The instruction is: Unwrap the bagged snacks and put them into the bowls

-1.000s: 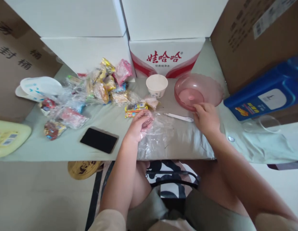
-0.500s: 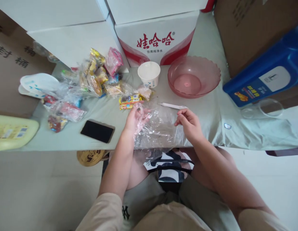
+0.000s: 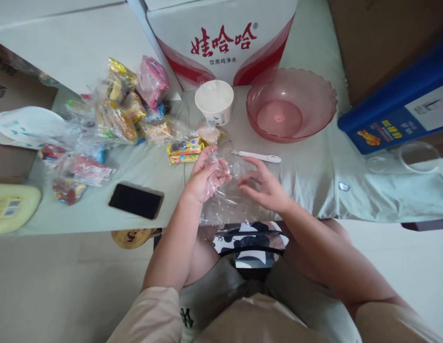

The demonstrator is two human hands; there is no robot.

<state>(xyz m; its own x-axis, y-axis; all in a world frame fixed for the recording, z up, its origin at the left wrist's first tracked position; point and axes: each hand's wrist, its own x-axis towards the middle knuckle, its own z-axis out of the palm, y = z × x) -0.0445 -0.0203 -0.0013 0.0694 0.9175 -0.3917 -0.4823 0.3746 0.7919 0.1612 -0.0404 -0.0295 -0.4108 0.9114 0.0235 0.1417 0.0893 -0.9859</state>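
Note:
Crumpled clear plastic film (image 3: 224, 202) hangs from my left hand (image 3: 203, 178), whose fingers are curled round its upper part; the film drapes over the table's front edge. Just to the right, my right hand (image 3: 262, 186) holds nothing, its fingers apart and pointing toward the film. A white craft knife or pen-like tool (image 3: 260, 156) lies behind my right hand. Two yellow snack packets (image 3: 185, 151) rest beyond my left hand. Behind them stands a white paper cup (image 3: 214, 102), with a pink translucent bowl (image 3: 289, 109) to its right.
Several wrapped snacks (image 3: 117, 114) are heaped at the left, near a black phone (image 3: 136, 201) and stacked white bowls (image 3: 28, 126). A white carton (image 3: 221, 43) stands at the back. On the right are a blue box (image 3: 396, 114) and a clear plastic cup (image 3: 419, 157).
My right hand has moved left toward the film, its fingers spreading apart. My left hand has gathered the film more tightly. The camera view has shifted slightly closer to the table.

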